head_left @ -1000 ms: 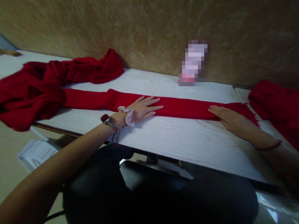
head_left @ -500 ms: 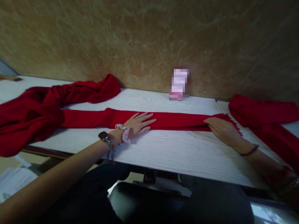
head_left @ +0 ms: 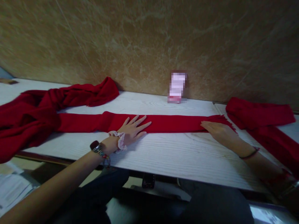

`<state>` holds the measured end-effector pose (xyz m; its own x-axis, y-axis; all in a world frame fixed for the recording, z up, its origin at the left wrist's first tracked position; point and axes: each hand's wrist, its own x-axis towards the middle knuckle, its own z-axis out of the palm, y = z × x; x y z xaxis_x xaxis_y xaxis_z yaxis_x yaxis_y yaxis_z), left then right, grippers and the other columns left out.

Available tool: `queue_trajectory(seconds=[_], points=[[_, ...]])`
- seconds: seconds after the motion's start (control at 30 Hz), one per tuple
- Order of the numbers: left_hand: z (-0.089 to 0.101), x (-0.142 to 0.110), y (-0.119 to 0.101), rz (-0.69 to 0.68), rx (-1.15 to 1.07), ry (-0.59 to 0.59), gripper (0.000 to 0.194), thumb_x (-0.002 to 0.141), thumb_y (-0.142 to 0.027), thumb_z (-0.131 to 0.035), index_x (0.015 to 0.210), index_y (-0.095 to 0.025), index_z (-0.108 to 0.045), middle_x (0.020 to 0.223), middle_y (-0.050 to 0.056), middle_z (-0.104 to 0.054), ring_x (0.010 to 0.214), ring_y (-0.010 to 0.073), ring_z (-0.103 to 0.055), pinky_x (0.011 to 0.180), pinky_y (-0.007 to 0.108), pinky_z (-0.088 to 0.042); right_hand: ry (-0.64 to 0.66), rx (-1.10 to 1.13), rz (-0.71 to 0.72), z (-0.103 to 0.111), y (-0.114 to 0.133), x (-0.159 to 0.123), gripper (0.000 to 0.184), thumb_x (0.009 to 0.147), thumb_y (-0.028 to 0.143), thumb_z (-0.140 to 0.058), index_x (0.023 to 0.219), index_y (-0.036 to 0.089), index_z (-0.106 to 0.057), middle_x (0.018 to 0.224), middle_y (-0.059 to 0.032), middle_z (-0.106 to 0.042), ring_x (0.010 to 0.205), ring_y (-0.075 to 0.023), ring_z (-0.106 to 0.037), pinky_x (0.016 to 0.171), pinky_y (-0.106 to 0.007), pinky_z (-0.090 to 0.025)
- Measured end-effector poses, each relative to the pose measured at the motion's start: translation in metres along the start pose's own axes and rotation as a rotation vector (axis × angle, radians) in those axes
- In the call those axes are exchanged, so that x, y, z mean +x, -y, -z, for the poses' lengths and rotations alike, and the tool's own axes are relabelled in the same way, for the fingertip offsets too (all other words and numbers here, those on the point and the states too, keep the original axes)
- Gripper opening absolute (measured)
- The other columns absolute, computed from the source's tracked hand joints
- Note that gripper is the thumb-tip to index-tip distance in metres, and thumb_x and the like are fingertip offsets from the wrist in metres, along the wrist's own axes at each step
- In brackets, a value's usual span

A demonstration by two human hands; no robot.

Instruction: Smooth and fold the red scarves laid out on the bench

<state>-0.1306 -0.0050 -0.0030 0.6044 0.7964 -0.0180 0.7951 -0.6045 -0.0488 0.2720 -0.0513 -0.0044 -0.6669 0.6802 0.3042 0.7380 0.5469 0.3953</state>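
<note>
A red scarf [head_left: 173, 123] lies in a long, narrow folded strip across the white wood-grain table. My left hand [head_left: 132, 129] rests flat on its middle with the fingers spread, a ring on one finger and a pale scrunchie at the wrist. Near the fringed right end, my right hand [head_left: 217, 132] has its fingers closed together on the scarf's front edge. The fringe shows just beyond that hand. At the left, the strip runs under or into a loose heap of red cloth [head_left: 30, 121]; which, I cannot tell.
Another red cloth [head_left: 259, 113] lies folded at the right end of the table [head_left: 163, 155]. A phone-like object [head_left: 177, 87], blurred out, leans on the brown marbled wall [head_left: 130, 46]. Below the front edge are a small black device [head_left: 148, 180] and white papers [head_left: 14, 189].
My right fingers have gone from lying on the scarf to gripping its edge, which lifted briefly and now lies flatter. My left hand has slid slightly left. The view has tilted up.
</note>
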Motion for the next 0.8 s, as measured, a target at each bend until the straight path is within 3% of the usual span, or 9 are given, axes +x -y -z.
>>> queue_trajectory(seconds=[0.2,0.37,0.53,0.7,0.8], points=[[0.006,-0.001,-0.004,0.025,0.006,0.056,0.047,0.091,-0.042,-0.031,0.137,-0.036,-0.025,0.147,0.001,-0.017,0.133,0.0326,-0.016,0.101,0.057,-0.020,0.052,0.017,-0.021,-0.005,-0.002,-0.001,0.047,0.079,0.002,-0.029,0.118,0.008,-0.054,0.119,-0.0172,-0.057,0.106,-0.0229,-0.056,0.086,-0.037,-0.049],[0.016,0.006,-0.005,0.036,-0.023,0.084,0.045,0.091,-0.046,-0.031,0.134,-0.034,-0.035,0.145,0.003,-0.025,0.132,0.0327,-0.018,0.099,0.058,-0.024,0.016,0.109,-0.006,-0.002,-0.010,-0.005,0.050,0.080,0.003,-0.028,0.122,0.014,-0.052,0.120,-0.0118,-0.058,0.112,-0.0212,-0.052,0.094,-0.040,-0.043],[0.027,0.031,-0.018,-0.072,-0.040,-0.007,0.046,0.091,-0.045,-0.031,0.135,-0.030,-0.033,0.146,0.004,-0.020,0.134,0.0275,-0.016,0.104,0.054,-0.018,-0.052,0.322,-0.114,0.022,0.004,0.019,0.045,0.088,0.026,-0.037,0.133,0.018,-0.039,0.135,-0.0110,-0.043,0.126,-0.0217,-0.036,0.101,-0.043,-0.035],[0.017,0.046,-0.031,-0.135,-0.038,0.065,0.046,0.093,-0.040,-0.026,0.138,-0.028,-0.026,0.147,0.003,-0.017,0.134,0.0238,-0.015,0.106,0.051,-0.017,0.152,0.367,-0.111,0.017,0.039,0.060,0.047,0.092,0.035,-0.026,0.135,0.019,-0.035,0.140,-0.0106,-0.037,0.130,-0.0236,-0.028,0.103,-0.048,-0.027],[0.012,0.045,-0.030,-0.137,-0.048,0.069,0.049,0.093,-0.041,-0.026,0.140,-0.028,-0.022,0.147,0.003,-0.017,0.134,0.0239,-0.015,0.106,0.050,-0.018,0.242,0.325,-0.156,0.002,0.044,0.061,0.047,0.092,0.038,-0.024,0.136,0.022,-0.034,0.141,-0.0093,-0.034,0.130,-0.0280,-0.026,0.100,-0.052,-0.028]])
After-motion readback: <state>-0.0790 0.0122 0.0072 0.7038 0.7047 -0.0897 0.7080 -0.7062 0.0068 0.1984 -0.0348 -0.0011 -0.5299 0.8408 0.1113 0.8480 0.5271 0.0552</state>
